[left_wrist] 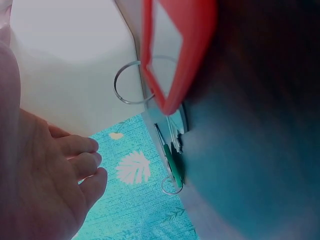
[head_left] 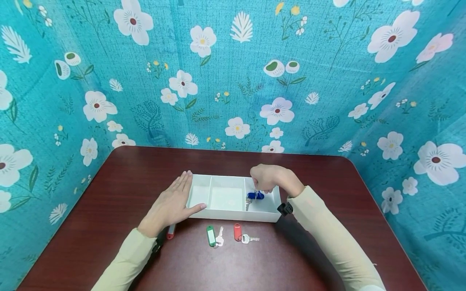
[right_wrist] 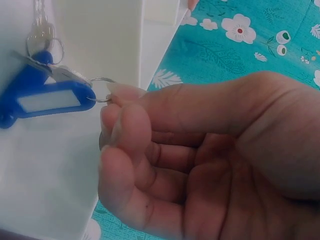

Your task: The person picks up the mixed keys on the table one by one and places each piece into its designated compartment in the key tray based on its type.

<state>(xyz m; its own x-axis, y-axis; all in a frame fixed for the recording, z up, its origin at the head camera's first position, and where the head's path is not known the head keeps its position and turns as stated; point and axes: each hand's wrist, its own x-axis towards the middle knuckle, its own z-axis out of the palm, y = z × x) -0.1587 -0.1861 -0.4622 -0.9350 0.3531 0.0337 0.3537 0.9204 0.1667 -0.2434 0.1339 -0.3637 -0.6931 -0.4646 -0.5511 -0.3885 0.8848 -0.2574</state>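
Note:
A white three-compartment tray [head_left: 227, 198] lies on the table. Over its right compartment, my right hand [head_left: 267, 178] pinches the metal ring of a blue-tagged key between thumb and fingertips. The right wrist view shows this blue key tag [right_wrist: 50, 100] with its key against it, crossing a second blue key tag [right_wrist: 41, 61], whose key [right_wrist: 40, 30] lies in the compartment. At the tray's left end my left hand [head_left: 172, 204] rests along the wall and corner, fingers straight and thumb spread over the front edge. Nothing is held in it.
In front of the tray lie a green key tag [head_left: 211, 236] with its key [head_left: 220, 237] and a red key tag [head_left: 237, 232] with its key [head_left: 250, 239]. Another red tag [head_left: 171, 231] is partly hidden beneath my left wrist. A flowered teal curtain [head_left: 218, 81] surrounds the table's far side.

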